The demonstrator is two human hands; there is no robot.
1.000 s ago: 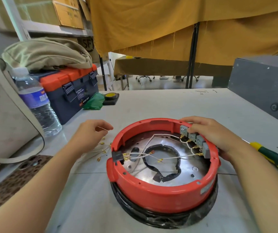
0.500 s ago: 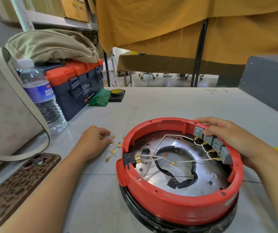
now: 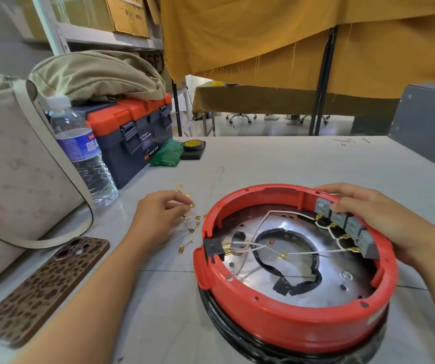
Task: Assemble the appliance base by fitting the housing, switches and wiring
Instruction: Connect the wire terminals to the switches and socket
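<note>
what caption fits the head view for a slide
Right hand steadies the grey switches on the red housing while the left hand picks among loose terminal wires.

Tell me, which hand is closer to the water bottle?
The left hand. It rests on the table by the loose wires, a little right of the water bottle. The right hand is far off across the red housing, on the grey switches.
</note>
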